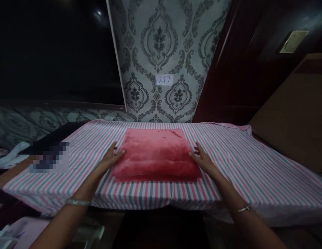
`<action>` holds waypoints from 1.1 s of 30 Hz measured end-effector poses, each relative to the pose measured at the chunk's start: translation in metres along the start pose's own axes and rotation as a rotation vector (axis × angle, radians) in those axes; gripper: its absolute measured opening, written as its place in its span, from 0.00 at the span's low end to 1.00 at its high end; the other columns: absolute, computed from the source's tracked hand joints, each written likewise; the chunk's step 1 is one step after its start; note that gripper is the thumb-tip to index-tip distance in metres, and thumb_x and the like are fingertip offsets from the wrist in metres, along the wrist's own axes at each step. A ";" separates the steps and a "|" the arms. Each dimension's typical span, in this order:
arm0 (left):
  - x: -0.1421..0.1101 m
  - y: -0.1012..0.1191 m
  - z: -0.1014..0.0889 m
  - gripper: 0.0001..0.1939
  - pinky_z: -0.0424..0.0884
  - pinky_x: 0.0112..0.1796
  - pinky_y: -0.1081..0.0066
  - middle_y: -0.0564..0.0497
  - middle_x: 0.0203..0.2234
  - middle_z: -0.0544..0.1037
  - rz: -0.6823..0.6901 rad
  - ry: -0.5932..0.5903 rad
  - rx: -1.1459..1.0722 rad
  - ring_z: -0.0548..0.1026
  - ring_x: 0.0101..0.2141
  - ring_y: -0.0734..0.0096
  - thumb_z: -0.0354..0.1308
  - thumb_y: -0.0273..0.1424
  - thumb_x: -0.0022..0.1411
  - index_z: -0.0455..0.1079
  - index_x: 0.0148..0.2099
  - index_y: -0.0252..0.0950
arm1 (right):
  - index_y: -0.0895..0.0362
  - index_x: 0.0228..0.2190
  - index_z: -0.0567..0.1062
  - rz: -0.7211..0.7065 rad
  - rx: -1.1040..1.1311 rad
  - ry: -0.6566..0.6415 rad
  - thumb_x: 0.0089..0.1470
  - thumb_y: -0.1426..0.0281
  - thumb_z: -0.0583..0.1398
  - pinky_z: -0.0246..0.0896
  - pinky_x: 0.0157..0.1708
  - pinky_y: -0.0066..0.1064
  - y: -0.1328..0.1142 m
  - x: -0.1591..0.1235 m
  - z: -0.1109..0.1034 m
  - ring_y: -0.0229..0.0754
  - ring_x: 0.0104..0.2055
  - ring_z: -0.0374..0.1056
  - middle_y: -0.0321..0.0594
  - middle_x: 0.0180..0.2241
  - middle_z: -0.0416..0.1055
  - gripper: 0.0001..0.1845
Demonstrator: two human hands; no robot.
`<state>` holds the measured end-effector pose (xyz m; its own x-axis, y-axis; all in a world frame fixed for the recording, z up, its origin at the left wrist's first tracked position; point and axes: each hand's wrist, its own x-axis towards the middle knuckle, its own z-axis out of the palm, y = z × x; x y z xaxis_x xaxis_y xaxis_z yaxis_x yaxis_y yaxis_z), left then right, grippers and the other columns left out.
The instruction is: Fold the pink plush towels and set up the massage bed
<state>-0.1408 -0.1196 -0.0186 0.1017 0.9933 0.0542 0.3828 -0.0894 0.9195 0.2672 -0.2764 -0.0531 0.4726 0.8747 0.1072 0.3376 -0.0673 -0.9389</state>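
A red, plush-looking folded cloth (pixel 155 152) lies flat in a neat rectangle on the striped tablecloth (pixel 72 159). Its near edge is a deeper red, and darker smudges mark the pile near its far right corner. My left hand (pixel 113 155) is at the cloth's left side, fingers apart, the thumb at its edge. On the opposite side my right hand (pixel 200 157) mirrors it, fingers spread and thumb at the right edge. Neither hand grips the cloth. Whether the thumbs press on it I cannot tell.
Behind the table, a paper label (pixel 164 80) reading 277 is on the patterned wall (pixel 161 41). A large dark screen (pixel 57 52) hangs at the left. A brown panel (pixel 296 114) stands at the right. A blurred-out item (pixel 49 157) lies on the table's left side.
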 end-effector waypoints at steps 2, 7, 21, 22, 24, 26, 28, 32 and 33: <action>0.023 0.022 0.009 0.42 0.62 0.61 0.51 0.34 0.68 0.58 0.145 0.098 0.183 0.62 0.64 0.44 0.58 0.46 0.60 0.53 0.71 0.32 | 0.56 0.68 0.55 -0.141 -0.150 0.059 0.53 0.49 0.59 0.51 0.65 0.52 -0.024 0.025 0.010 0.57 0.68 0.55 0.51 0.68 0.55 0.47; 0.073 0.090 0.068 0.32 0.53 0.65 0.58 0.34 0.68 0.58 0.404 -0.079 0.715 0.54 0.68 0.54 0.46 0.37 0.69 0.52 0.70 0.27 | 0.63 0.67 0.57 -0.249 -0.701 -0.065 0.65 0.58 0.47 0.44 0.67 0.47 -0.097 0.082 0.074 0.52 0.72 0.44 0.53 0.70 0.49 0.35; 0.091 0.031 0.108 0.28 0.57 0.58 0.45 0.36 0.57 0.71 0.353 0.024 0.996 0.63 0.59 0.45 0.42 0.45 0.71 0.65 0.64 0.35 | 0.55 0.55 0.73 -0.261 -0.925 0.014 0.69 0.59 0.45 0.39 0.63 0.53 -0.053 0.102 0.124 0.55 0.61 0.59 0.49 0.55 0.72 0.25; 0.092 0.031 0.108 0.28 0.59 0.57 0.47 0.36 0.57 0.72 0.340 0.012 0.997 0.64 0.59 0.45 0.41 0.45 0.71 0.65 0.63 0.35 | 0.54 0.55 0.73 -0.261 -0.918 0.011 0.69 0.58 0.45 0.40 0.62 0.53 -0.051 0.103 0.124 0.55 0.61 0.59 0.48 0.55 0.72 0.25; 0.095 0.030 0.107 0.28 0.60 0.56 0.48 0.36 0.56 0.72 0.326 -0.010 0.991 0.65 0.58 0.46 0.41 0.45 0.71 0.65 0.63 0.35 | 0.53 0.55 0.73 -0.256 -0.907 0.004 0.69 0.58 0.45 0.40 0.62 0.53 -0.047 0.106 0.123 0.54 0.61 0.59 0.47 0.57 0.72 0.26; 0.098 0.028 0.107 0.28 0.59 0.56 0.49 0.36 0.57 0.71 0.330 -0.024 0.982 0.64 0.59 0.46 0.41 0.45 0.71 0.64 0.63 0.34 | 0.53 0.56 0.73 -0.252 -0.902 -0.008 0.69 0.58 0.44 0.40 0.63 0.53 -0.043 0.109 0.122 0.54 0.62 0.59 0.46 0.58 0.71 0.26; 0.099 0.026 0.106 0.28 0.59 0.57 0.48 0.36 0.59 0.70 0.332 -0.032 0.975 0.63 0.60 0.46 0.41 0.45 0.71 0.64 0.64 0.34 | 0.53 0.57 0.72 -0.257 -0.897 -0.011 0.69 0.58 0.44 0.40 0.63 0.54 -0.040 0.110 0.122 0.54 0.63 0.58 0.46 0.59 0.70 0.26; 0.100 0.024 0.106 0.28 0.59 0.57 0.47 0.36 0.59 0.70 0.331 -0.032 0.966 0.63 0.60 0.45 0.41 0.44 0.71 0.64 0.64 0.33 | 0.53 0.58 0.71 -0.255 -0.871 -0.005 0.69 0.59 0.44 0.40 0.63 0.55 -0.037 0.111 0.121 0.56 0.64 0.57 0.46 0.59 0.69 0.26; 0.100 0.025 0.106 0.29 0.59 0.57 0.47 0.36 0.59 0.70 0.331 -0.032 0.964 0.63 0.60 0.45 0.41 0.44 0.71 0.63 0.64 0.33 | 0.53 0.57 0.72 -0.255 -0.868 -0.006 0.69 0.59 0.45 0.41 0.62 0.54 -0.038 0.111 0.121 0.56 0.64 0.57 0.46 0.59 0.69 0.26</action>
<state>-0.0242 -0.0305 -0.0318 0.3558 0.9071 0.2250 0.9061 -0.3938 0.1548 0.2088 -0.1188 -0.0451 0.2961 0.9150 0.2740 0.9279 -0.2075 -0.3099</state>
